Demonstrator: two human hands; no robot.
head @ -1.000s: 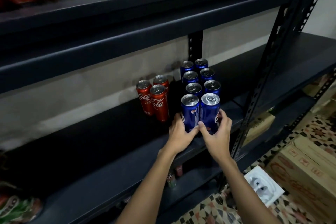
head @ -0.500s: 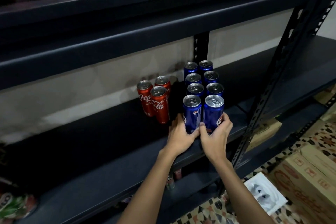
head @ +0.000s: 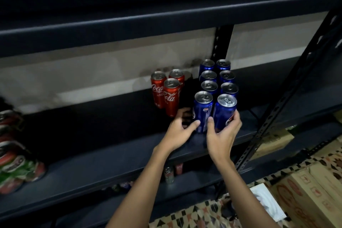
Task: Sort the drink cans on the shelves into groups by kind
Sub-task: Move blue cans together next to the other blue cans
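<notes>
Several blue Pepsi cans (head: 209,77) stand in two rows on the dark middle shelf (head: 111,155). My right hand (head: 222,135) grips the front-right blue can (head: 224,114), thumb on its front and fingers round its right side. My left hand (head: 177,129) sits beside the front-left blue can (head: 202,111). Its thumb tip touches the can's lower front, and its loosely curled fingers lie just left of the can, with a dark gap between. Three red Coca-Cola cans (head: 171,98) stand close together to the left of the blue ones.
Green and red drink packs (head: 13,163) lie at the shelf's far left. A slanted perforated post (head: 288,89) rises just right of the blue cans. A few cans (head: 169,174) stand on the shelf below. Cardboard boxes (head: 311,196) sit on the patterned floor at the right.
My left hand's fingers have come off the front-left blue can and spread leftward; only the thumb stays on it. The right hand keeps its grip. The view has dipped slightly.
</notes>
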